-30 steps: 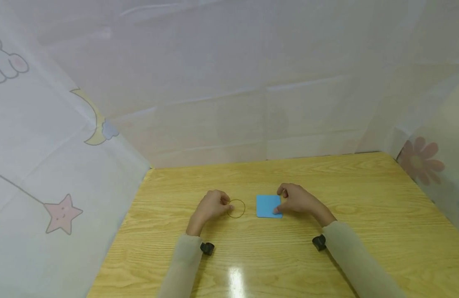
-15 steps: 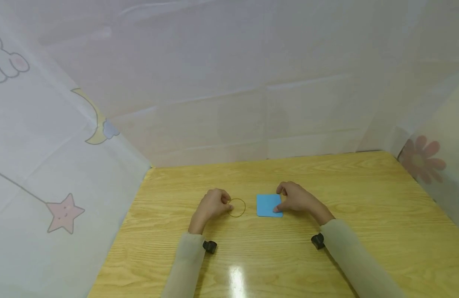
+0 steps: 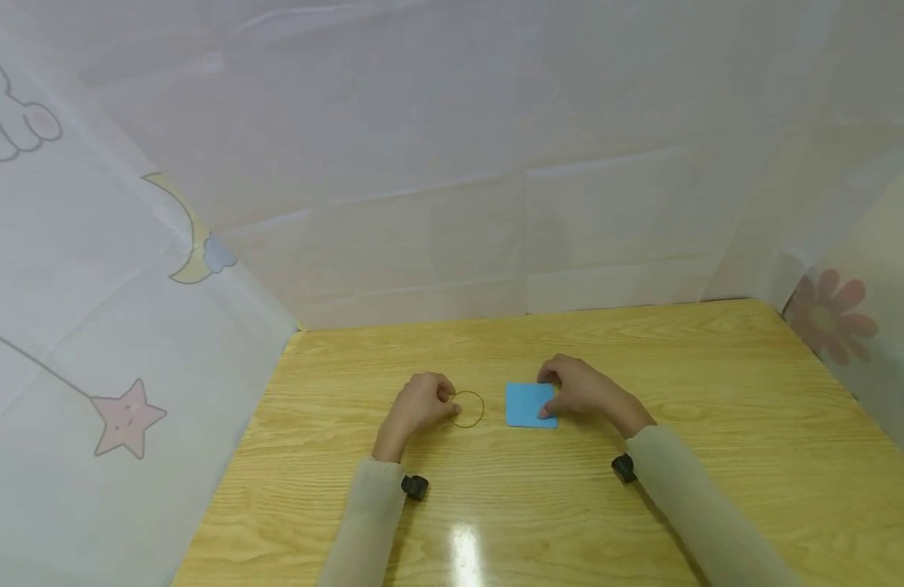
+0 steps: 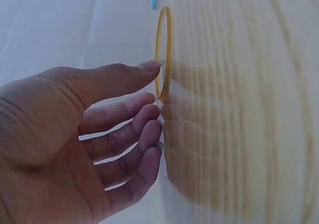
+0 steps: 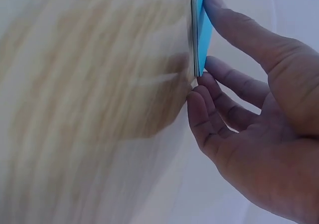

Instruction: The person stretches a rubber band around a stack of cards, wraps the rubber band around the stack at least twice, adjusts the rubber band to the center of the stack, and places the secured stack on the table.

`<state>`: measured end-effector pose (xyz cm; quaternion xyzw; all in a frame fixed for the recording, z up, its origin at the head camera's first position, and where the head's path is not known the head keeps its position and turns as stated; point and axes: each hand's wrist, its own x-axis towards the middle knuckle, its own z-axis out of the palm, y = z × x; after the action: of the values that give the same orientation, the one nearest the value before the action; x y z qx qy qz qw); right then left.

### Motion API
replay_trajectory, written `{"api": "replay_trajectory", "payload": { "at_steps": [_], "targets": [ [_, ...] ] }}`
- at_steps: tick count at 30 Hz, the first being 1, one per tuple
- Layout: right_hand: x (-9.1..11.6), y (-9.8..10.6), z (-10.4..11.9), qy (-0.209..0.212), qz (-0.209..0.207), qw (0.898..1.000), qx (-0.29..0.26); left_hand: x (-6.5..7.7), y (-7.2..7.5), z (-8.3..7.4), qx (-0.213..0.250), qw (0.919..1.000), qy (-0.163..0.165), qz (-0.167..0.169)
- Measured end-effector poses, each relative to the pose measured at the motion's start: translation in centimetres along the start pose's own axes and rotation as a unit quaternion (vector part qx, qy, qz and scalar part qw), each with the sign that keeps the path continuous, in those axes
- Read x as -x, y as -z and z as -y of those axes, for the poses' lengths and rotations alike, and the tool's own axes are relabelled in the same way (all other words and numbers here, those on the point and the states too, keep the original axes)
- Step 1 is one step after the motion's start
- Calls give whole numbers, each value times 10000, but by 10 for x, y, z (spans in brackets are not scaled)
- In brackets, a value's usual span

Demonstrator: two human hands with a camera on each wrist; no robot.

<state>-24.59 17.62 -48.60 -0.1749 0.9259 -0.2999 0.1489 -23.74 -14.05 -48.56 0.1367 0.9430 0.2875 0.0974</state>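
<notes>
A thin yellow rubber band [image 3: 468, 392] lies as a round loop on the wooden table, beside my left hand [image 3: 416, 408]. In the left wrist view the thumb tip [image 4: 152, 64] touches the band, while the loosely bent fingers rest near its close end. To the right lies a thin stack of blue square cards [image 3: 523, 405] with rounded corners; layered edges show in the right wrist view. My right hand [image 3: 585, 390] has its thumb [image 5: 239, 27] flat on the top card. Its other fingers bend down by the stack's edge and far right corner, touching the table.
The light wooden table [image 3: 452, 481] ends at a pale cloth wall [image 3: 437, 204] behind. Cloth also hangs on the left, printed with a pink star [image 3: 127, 418], and on the right, with a flower [image 3: 826, 318]. Small black cameras [image 3: 416, 487] sit on both wrists.
The right hand's fingers have shifted slightly left and away, toward the far corner of the blue stack. The left hand, band and stack stay in place.
</notes>
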Motion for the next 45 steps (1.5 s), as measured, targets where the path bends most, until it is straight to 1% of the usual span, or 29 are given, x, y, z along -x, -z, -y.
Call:
{"api": "replay_trajectory", "payload": {
  "at_steps": [7, 12, 15, 23, 33, 40, 45],
  "targets": [
    [-7, 7, 0, -250, 305, 9992, -17, 0, 0, -3, -13, 10000, 58, -49],
    [-13, 12, 3, -206, 503, 9985, -43, 0, 1, -5, -54, 9999, 67, -93],
    [-13, 13, 5, -182, 552, 9983, -43, 0, 2, -5, -53, 9999, 48, -91],
    [-11, 7, 2, -246, 411, 9988, -128, 3, 1, -5, -50, 9999, 107, -80],
    [-7, 0, 3, -65, 294, 9990, -316, 2, -1, -3, 78, 9997, 199, -85],
    [-4, -3, 8, 37, 125, 9998, -181, 1, -4, -2, 74, 9997, 228, -56],
    [1, -5, 10, -138, 23, 9996, -239, 1, -5, -3, 91, 9997, 226, -9]
  ]
}}
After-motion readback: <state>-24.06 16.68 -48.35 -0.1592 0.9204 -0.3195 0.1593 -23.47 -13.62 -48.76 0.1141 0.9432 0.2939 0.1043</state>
